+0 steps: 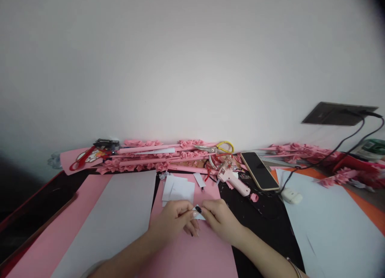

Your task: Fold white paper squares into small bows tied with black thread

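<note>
Both of my hands meet over a pink paper sheet (192, 254), pinching a small piece of white paper (199, 216) between thumbs and fingertips. My left hand (176, 218) holds its left side, with the lower fingers curled beneath. My right hand (221, 218) grips the other side. Most of the small piece is hidden by my fingers, so its full shape cannot be made out. Just beyond my hands lie several white paper squares (180, 190), loosely stacked, and a narrow white strip (199, 180).
A pink glue gun (236, 182) and phone (260, 171) lie right of centre. Yellow-handled scissors (221, 148) rest on pink paper flower stems (144, 161) along the wall. White sheets (111, 218) flank me. An earbud case (291, 196) sits right, below a cabled wall socket (333, 113).
</note>
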Demonstrator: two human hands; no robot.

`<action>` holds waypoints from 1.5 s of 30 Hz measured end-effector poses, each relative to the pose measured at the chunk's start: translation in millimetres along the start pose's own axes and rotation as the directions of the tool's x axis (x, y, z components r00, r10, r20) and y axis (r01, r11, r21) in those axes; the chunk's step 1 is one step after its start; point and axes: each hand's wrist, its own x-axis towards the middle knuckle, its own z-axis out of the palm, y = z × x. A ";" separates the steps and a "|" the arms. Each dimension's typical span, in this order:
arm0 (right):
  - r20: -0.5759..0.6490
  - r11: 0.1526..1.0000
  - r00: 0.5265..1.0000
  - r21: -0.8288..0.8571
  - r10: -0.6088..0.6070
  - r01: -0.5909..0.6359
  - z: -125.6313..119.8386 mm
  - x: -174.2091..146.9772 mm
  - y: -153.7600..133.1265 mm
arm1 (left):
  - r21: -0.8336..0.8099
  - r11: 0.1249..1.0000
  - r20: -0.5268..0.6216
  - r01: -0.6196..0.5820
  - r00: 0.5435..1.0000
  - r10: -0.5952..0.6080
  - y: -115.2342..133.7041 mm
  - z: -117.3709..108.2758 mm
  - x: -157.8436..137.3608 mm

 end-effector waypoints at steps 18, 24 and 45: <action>0.007 0.954 0.991 0.269 0.134 -0.131 -1.7 1.6 2.3 | -0.077 0.996 -0.001 -0.035 0.999 0.035 0.9 -3.3 2.5; 0.107 0.815 0.982 0.548 0.156 -0.189 -4.1 2.2 2.0 | -0.156 0.987 0.068 0.045 0.997 -0.035 1.0 -6.3 4.7; 0.107 0.783 0.986 0.599 0.127 -0.166 -13.2 5.9 9.1 | -0.173 0.977 0.095 0.126 0.989 -0.111 -1.1 -8.4 8.5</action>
